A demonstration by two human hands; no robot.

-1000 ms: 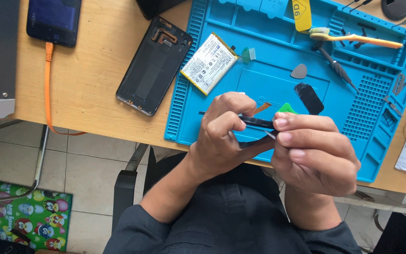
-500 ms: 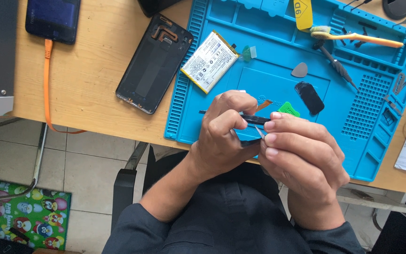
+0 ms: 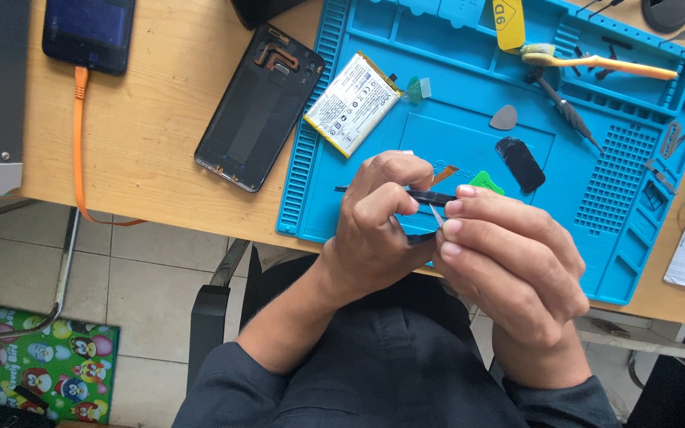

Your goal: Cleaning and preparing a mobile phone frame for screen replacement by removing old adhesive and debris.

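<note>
Black phone frame (image 3: 430, 198) gripped by left hand (image 3: 374, 226) (right hand (image 3: 509, 261) pinching tweezers (image 3: 436, 215)).

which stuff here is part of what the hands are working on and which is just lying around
In use:
- left hand and right hand, both gripping the dark phone part
- thin metal tool held at that part
- blue work mat under the hands

Lying about:
- battery
- black back cover
- toothbrush
- grey pick
- green pick
- phone on orange cable
</note>
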